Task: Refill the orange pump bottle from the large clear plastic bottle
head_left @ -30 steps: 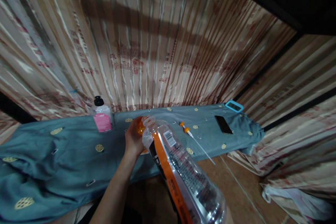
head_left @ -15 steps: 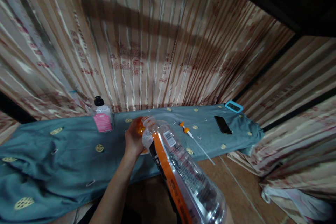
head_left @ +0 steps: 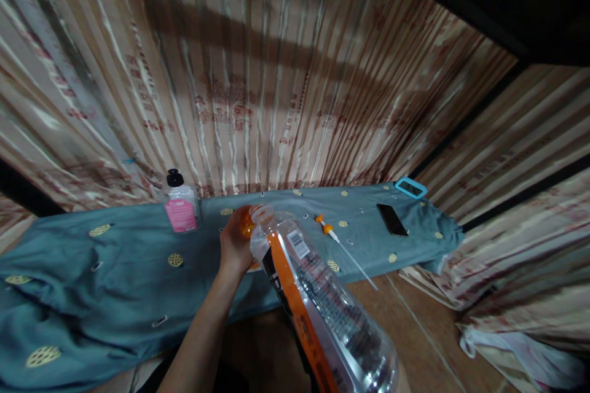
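Note:
A large clear plastic bottle (head_left: 322,295) with an orange, black and silver label slants across the lower middle. Its uncapped mouth points up and away, over an orange see-through container (head_left: 247,224). My left hand (head_left: 235,239) is closed around that container, most of which is hidden by the hand and the large bottle. Only a sliver of my right hand (head_left: 404,379) shows beside the large bottle's base; the fingers are hidden behind it. An orange and white pump head (head_left: 327,229) with a long thin tube lies on the cloth to the right.
A clear bottle with a pink label and black cap (head_left: 182,212) stands at the back left. A dark phone (head_left: 391,219) and a blue-framed device (head_left: 410,188) lie at the right. Green patterned cloth (head_left: 133,282) covers the narrow table, with a striped curtain (head_left: 258,73) behind.

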The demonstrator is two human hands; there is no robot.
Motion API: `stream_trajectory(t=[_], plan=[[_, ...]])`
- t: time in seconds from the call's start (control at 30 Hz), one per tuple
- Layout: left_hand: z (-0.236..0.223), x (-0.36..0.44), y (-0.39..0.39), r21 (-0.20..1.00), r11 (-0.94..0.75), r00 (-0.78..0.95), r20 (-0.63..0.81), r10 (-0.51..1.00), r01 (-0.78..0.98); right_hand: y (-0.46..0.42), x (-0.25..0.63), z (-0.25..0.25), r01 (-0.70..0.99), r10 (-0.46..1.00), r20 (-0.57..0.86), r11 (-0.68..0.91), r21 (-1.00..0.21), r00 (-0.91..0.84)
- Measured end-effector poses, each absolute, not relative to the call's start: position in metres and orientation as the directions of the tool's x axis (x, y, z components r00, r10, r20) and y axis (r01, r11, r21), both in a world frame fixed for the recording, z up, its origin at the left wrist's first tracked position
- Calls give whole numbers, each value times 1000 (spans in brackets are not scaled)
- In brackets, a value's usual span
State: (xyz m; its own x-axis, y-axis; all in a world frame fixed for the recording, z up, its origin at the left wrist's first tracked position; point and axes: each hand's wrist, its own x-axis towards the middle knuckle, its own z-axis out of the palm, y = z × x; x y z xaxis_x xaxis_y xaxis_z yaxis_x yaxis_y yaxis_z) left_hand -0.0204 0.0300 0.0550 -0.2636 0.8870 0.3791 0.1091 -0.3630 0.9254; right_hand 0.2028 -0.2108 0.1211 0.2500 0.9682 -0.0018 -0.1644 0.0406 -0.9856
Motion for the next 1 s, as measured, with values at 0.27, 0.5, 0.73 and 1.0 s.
stream_trajectory(t=[0.27,0.5,0.73,1.0], plan=[[61,-25,26,930,-346,-258,368,893,128,-218,208,108,-147,966,25,65,-987,257],[59,-24,28,938,-328,-259,347,901,114,-216,208,107,-134,968,29,64,-989,248],[59,-28,27,931,-330,-255,361,897,157,-215,206,114,-120,968,17,49,-992,252],[56,-25,29,932,-350,-265,363,893,98,-218,208,112,-110,966,28,58,-992,258]])
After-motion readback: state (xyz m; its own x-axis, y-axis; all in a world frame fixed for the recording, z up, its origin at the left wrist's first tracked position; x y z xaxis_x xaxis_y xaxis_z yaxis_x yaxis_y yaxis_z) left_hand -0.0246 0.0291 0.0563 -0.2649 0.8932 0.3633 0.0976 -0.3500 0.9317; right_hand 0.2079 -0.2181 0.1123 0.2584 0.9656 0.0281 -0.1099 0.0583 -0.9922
